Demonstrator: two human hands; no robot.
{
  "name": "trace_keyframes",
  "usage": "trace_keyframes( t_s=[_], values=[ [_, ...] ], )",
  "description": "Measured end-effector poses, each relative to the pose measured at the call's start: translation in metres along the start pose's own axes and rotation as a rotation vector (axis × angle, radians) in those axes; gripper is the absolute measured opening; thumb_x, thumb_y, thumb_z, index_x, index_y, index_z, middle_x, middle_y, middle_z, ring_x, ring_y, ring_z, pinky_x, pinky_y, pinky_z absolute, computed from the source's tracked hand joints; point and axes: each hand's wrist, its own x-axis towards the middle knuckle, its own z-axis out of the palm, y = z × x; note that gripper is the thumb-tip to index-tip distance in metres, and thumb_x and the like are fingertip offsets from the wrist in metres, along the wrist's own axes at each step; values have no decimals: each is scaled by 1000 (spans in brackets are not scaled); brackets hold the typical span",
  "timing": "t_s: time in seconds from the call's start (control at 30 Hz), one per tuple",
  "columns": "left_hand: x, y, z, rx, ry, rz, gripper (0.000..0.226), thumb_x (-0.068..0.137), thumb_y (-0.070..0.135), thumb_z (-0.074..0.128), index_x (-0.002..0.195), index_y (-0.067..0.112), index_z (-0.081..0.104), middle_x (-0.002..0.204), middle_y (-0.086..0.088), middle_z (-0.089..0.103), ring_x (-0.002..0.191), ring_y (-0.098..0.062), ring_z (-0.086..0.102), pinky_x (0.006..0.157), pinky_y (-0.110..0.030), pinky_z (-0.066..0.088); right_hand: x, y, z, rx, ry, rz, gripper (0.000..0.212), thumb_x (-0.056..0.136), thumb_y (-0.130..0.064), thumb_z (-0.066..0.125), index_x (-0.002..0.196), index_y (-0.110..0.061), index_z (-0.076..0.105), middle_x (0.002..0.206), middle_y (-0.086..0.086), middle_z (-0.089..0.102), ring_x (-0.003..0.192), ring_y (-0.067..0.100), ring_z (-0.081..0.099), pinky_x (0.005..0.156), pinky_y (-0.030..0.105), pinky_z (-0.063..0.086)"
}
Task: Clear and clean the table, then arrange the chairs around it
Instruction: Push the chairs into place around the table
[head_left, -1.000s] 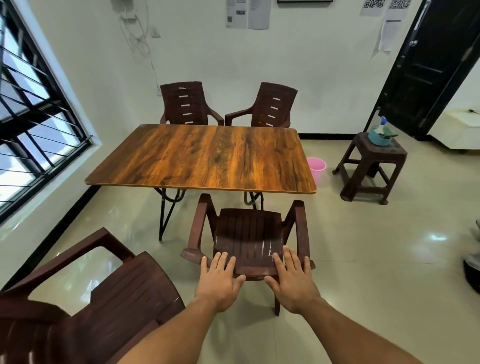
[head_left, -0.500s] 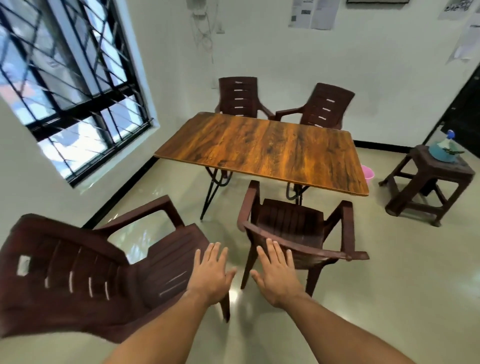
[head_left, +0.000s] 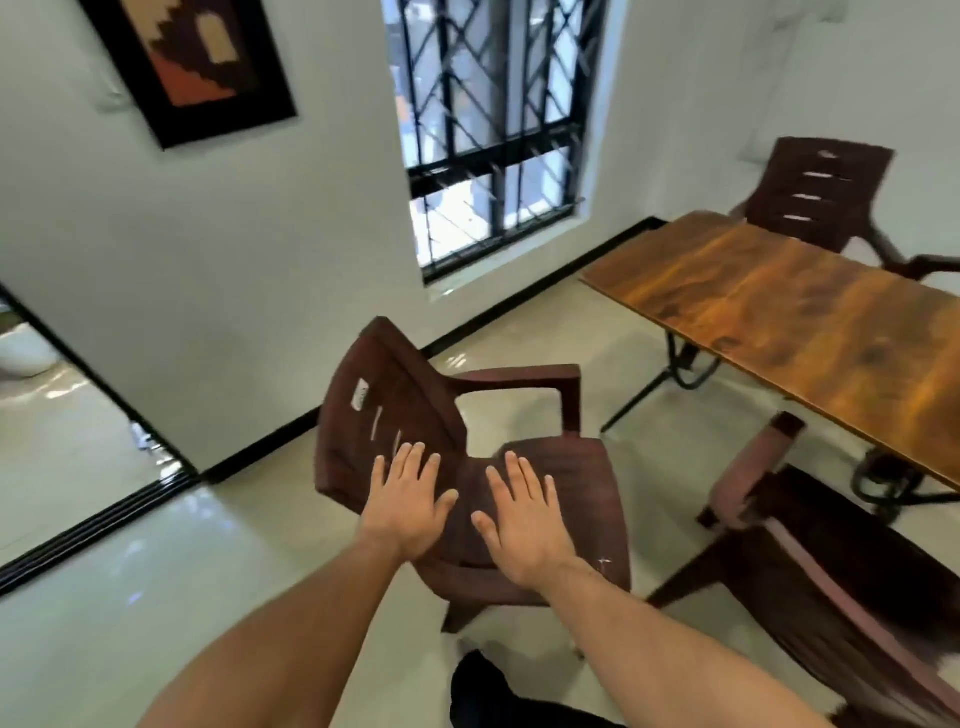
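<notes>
A dark brown plastic armchair (head_left: 582, 499) stands on the floor in the middle of the head view, its back toward the window wall. My left hand (head_left: 408, 506) and my right hand (head_left: 524, 525) are stretched out over its seat with straight, spread fingers; whether they touch it I cannot tell. The bare wooden table (head_left: 810, 322) stands at the right. Another brown chair (head_left: 841, 577) sits at the table's near side, at the lower right. A third chair (head_left: 815, 192) stands behind the table's far side.
A barred window (head_left: 498, 135) is in the wall ahead, with a framed picture (head_left: 192, 67) to its left. An open doorway (head_left: 67, 426) with a black sill lies at the far left. Glossy tiled floor (head_left: 156, 597) spreads around the chair.
My view has swung left, away from the chair at the table. Both open hands have come off that chair's back and now hover over the seat of the loose chair.
</notes>
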Motion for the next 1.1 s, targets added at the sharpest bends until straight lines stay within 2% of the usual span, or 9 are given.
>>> trace_keyframes(
  t_s=[0.07,0.2,0.37,0.53,0.7,0.77,0.9,0.97,1.1],
  values=[
    [13,-36,-9,13,13,-68,68,104,56,22,161,20,19,170,-6,10,157,-23,0,126,-52,0,38,-25,6,30,-1,-55,85,86,-65,-4,159,-24,9,167,6,-1,153,23,-7,123,52,0],
    [45,-90,-29,37,-21,-159,67,105,55,22,161,20,17,170,-6,8,157,-24,-2,126,-49,0,111,-66,17,117,-43,-118,70,100,-60,18,159,-24,8,167,5,-5,153,22,-10,123,48,-1],
    [89,-136,-44,43,-76,-206,67,105,54,23,162,19,14,170,-5,7,157,-23,1,127,-47,2,175,-108,28,202,-107,-199,68,102,-56,22,159,-23,5,167,5,-3,154,23,-4,124,48,4],
    [124,-166,-47,22,-51,-130,66,105,53,22,161,18,18,170,-1,12,157,-19,6,127,-44,6,210,-133,36,332,-187,-179,80,99,-60,32,158,-17,0,167,8,1,153,25,8,123,47,17],
    [167,-185,-47,115,-98,42,64,107,50,21,161,17,21,170,-3,10,157,-19,1,126,-38,0,228,-152,49,469,-224,-130,100,88,-74,38,158,-12,4,166,9,11,152,22,14,122,41,22],
    [184,-190,-47,188,-135,121,64,106,50,22,160,16,25,170,-4,8,157,-19,-3,127,-39,-3,229,-165,55,489,-239,-108,100,87,-73,42,158,-10,8,165,10,15,150,23,20,121,38,25],
    [218,-209,-49,362,-233,363,61,104,48,28,151,12,44,168,-8,19,157,-23,3,127,-44,-5,234,-210,71,490,-167,124,90,97,-62,36,157,-3,3,165,16,10,150,29,17,121,37,24],
    [226,-211,-48,407,-278,416,61,104,49,29,148,12,48,165,-7,30,156,-23,10,126,-47,-6,233,-224,73,467,-123,193,83,100,-53,35,156,-1,3,164,17,11,149,30,21,119,39,27],
    [229,-217,-49,393,-326,550,61,104,50,23,133,16,64,144,-3,58,149,-21,30,124,-49,-10,233,-265,70,401,-44,500,66,102,-39,36,154,-5,17,158,12,29,138,29,39,108,41,38]
  ],
)
